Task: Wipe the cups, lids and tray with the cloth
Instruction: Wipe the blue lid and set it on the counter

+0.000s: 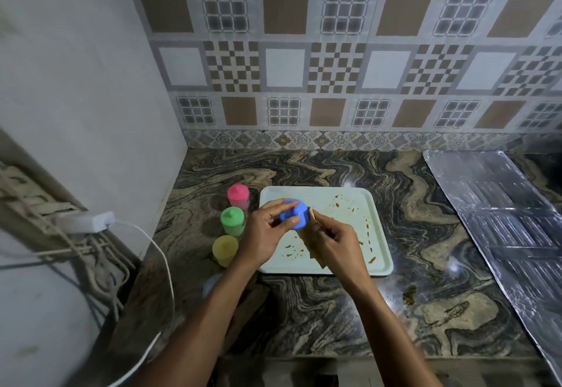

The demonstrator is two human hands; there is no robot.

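Lid (294, 214) blue, in left hand (267, 231) | right hand (334, 242) grips cloth (307, 242) | tray (380, 252) rim clear

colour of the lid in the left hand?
Blue. The lid is held in the left hand over the tray; head view, the only one.

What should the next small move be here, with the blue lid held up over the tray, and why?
Probably rub the cloth in the right hand around the blue lid, turning it with the left hand. The cloth already touches the lid's edge, and the pale tray below is smeared brown, so it seems to come later.
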